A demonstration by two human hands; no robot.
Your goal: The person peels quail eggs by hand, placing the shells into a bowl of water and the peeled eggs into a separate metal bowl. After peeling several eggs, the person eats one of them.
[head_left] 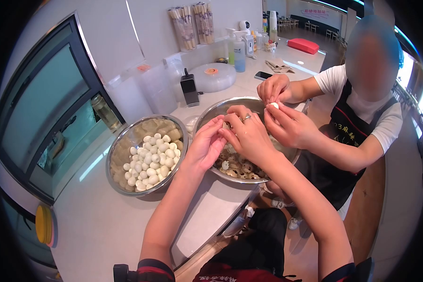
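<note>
My left hand [209,143] and my right hand [249,136] meet above a steel bowl [239,180], fingertips pinched together around a small quail egg [227,125], mostly hidden by the fingers. A ring shows on my right hand. Inside this bowl lie speckled quail eggs and shell pieces [242,168]. To the left, a second steel bowl [113,176] holds a heap of peeled white eggs [152,162]. Across the first bowl, a co-worker's hands [286,123] hold a white peeled egg [274,105].
The co-worker in a black apron [345,127] sits at the right. On the counter [94,221] behind the bowls stand a black box [189,89], a round plastic lid stack [214,77], pump bottles [239,54] and a phone [263,75]. A red box [303,45] lies farther back.
</note>
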